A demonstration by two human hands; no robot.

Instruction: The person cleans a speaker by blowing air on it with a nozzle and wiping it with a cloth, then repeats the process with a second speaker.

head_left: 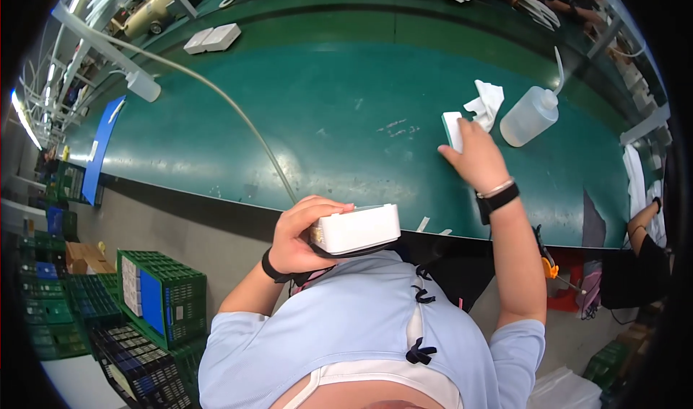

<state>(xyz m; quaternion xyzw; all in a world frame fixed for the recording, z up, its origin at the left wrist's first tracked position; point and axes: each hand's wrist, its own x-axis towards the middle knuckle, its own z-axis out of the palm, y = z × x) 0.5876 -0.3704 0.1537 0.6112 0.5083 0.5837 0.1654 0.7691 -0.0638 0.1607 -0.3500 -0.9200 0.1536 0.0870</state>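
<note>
My left fingers (323, 208) grip a white box-shaped case (363, 228) near the bench (325, 142) edge. My right fingers (468, 129) touch a small white block (452, 126) beside a crumpled white cloth (488, 102); I cannot tell whether they grip it.

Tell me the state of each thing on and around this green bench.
White box: held in the left hand
White-and-green block: touched by the right hand, grip unclear
White wipe: crumpled
Large squeeze bottle: upright, spout fitted, fill level unclear
Hose: curved
Back white boxes: side by side
Green crate: loaded
</note>
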